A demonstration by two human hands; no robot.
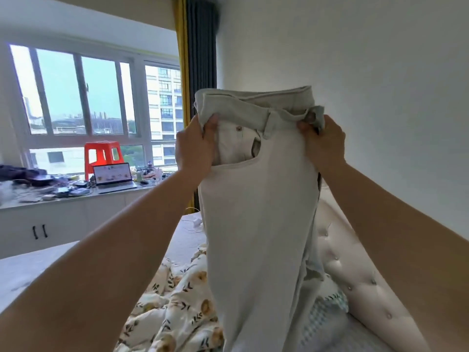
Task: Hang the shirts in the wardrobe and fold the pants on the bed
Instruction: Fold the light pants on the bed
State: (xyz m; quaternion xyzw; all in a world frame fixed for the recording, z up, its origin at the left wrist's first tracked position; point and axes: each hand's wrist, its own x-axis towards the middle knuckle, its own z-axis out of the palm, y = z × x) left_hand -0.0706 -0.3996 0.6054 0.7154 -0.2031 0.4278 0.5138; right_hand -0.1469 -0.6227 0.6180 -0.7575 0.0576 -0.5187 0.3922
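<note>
Bed (38, 265) below; fingers (211, 129) of left hand (195, 146), right hand (324, 146) grip pants (258, 224) waistband edges aloft.

A wide sliding window (83, 90) is set in the far wall, and pale daylight is let in through it. A tall apartment block (163, 102) is seen outside. At the window's right edge a grey curtain (201, 47) with a yellow strip (181, 47) is drawn back. Below the window a long white bench (15, 203) is strewn with cables and small clutter. An open laptop (114, 175) and an orange plastic stool (102, 154) are stood on it. Black handles (39, 231) are fitted to the cupboard doors beneath. The bed (25, 270) is spread with a grey sheet and a crumpled floral quilt (177, 295). A cream tufted headboard (355, 270) is set against the plain white wall (380, 72).
</note>
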